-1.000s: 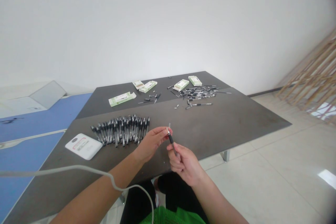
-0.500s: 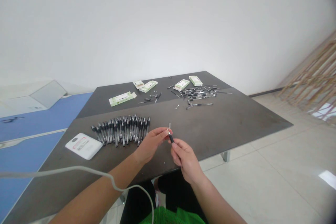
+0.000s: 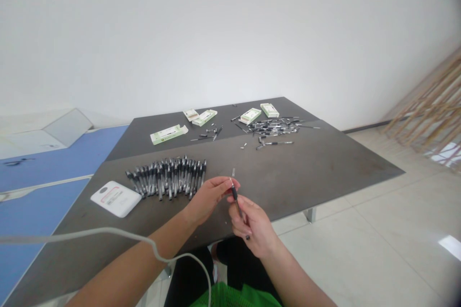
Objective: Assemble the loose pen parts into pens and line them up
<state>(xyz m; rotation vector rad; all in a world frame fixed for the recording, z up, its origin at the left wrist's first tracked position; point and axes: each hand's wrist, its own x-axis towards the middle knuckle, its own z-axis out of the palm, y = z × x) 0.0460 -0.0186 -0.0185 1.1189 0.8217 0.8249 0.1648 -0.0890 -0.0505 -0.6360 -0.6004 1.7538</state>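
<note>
Head view. Landmark for all positions: the row of black gel pens (image 3: 167, 178), lying side by side on the dark table (image 3: 334, 158).

I observe both hands working on one black-gripped gel pen (image 3: 235, 194), held tilted to the right of the row. The left hand (image 3: 206, 200), just right of the row, has its thumb and fingertips pinched at the pen's pale tip; whether a small separate part is held there, I cannot tell. The right hand (image 3: 254, 224), farther right of the row, is closed around the barrel, with a dark end showing below the fingers. The hands are near each other, joined by the pen.

A clear piece (image 3: 234, 171) shows just past the left fingertips, right of the row; its contact with them cannot be confirmed.

A white flat tablet-shaped item (image 3: 117, 200) with red print lies just left of the row. Beyond the row are three green-and-white cartons (image 3: 167, 135) and a scatter of pen parts (image 3: 212, 133). Beyond and to its right are two further cartons (image 3: 250, 115) and a loose heap of pens (image 3: 275, 127). A pale cable (image 3: 108, 231) crosses in front of the row.
</note>
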